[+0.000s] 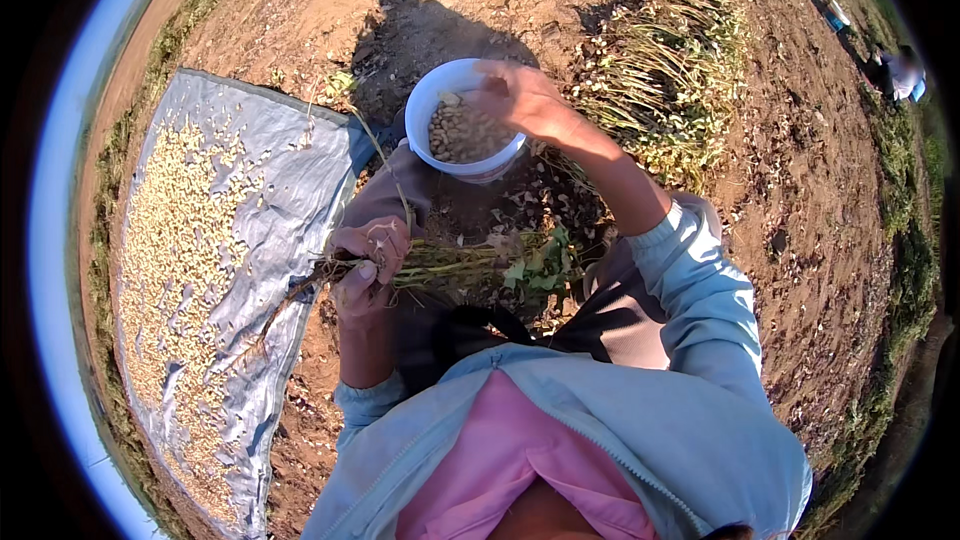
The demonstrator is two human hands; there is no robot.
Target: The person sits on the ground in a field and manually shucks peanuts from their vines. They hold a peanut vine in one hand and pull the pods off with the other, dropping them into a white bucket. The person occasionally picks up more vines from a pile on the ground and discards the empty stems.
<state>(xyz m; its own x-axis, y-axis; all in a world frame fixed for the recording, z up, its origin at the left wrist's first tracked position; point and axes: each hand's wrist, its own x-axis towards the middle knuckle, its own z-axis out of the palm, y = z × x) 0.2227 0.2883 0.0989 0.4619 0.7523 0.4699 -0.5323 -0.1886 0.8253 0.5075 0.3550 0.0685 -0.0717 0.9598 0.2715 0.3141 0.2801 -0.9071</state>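
Note:
My left hand [367,262] is closed around the root end of a bundle of pulled peanut plants [457,262], whose stems and green leaves stretch to the right across my lap. Thin roots stick out to the left of the fist. Over the right rim of a white plastic bucket [420,136] is my right hand [517,97], its fingers bent and somewhat blurred; whether it holds anything cannot be made out. Peanuts in their shells [457,131] lie inside the bucket, partly blurred. The bucket stands before me, beyond my knees.
A grey tarpaulin [277,135] on the left bears many spread peanuts [180,240]. A row of pulled plants [660,67] lies on the soil at the upper right. Far off at the right edge is another person [904,75], near a white and blue object [838,15].

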